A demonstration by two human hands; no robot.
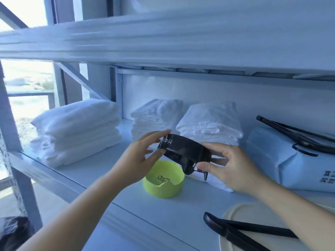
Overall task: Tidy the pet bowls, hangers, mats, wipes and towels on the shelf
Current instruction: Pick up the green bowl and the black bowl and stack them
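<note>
At the near right of the white metal shelf (126, 205), a pair of black plastic hangers (244, 230) lay across a round cream mat (241, 212). Further in, the glossy black plastic pet bowl (184, 151) was off the shelf, tilted in the air just above the lime-green plastic pet bowl (163, 180), which stood upright on the board. The left hand (139, 156) pinched the black bowl's left wall between thumb and fingertips. The right hand (230, 165) did the same at the right end, so each grip was narrow and closed on the bowl. It looked light, stiff and rather slick, so holding opposite walls seemed the sound choice, likely for nesting it into the green one. Beyond stood three stacks of folded white towels (76, 131). At the far right a pale blue pack of wipes (282, 160) carried another black hanger (297, 134).
</note>
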